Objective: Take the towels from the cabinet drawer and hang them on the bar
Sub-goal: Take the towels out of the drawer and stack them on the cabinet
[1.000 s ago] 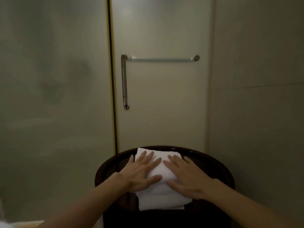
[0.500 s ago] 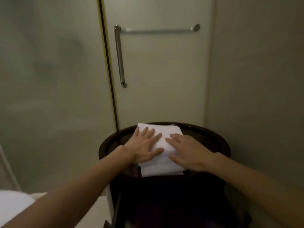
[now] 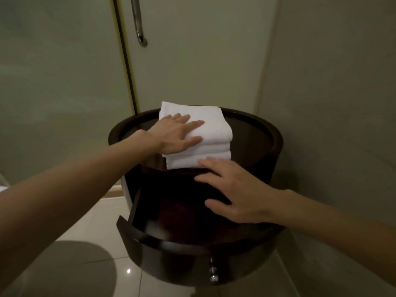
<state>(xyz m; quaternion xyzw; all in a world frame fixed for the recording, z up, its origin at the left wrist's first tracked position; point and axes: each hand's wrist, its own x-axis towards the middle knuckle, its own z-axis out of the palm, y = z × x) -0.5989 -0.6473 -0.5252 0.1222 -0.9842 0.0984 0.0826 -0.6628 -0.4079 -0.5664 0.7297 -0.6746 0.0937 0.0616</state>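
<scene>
The left hand (image 3: 177, 133) is lying flat on folded white towels (image 3: 214, 129) atop the round cabinet (image 3: 276, 144); the right hand (image 3: 237, 194) is hovering, fingers spread, above the open drawer (image 3: 171, 239).

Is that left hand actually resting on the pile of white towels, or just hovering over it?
Touching. The head view shows the left hand lying flat on top of the folded towels, its straight fingers pressed against the cloth.

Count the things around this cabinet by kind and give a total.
Stack of white folded towels: 1
Dark round wooden cabinet: 1
Open dark drawer: 1
Silver metal door handle: 1
Small metal drawer knob: 1
Bare hands: 2 (left hand, right hand)
Total: 7
</scene>
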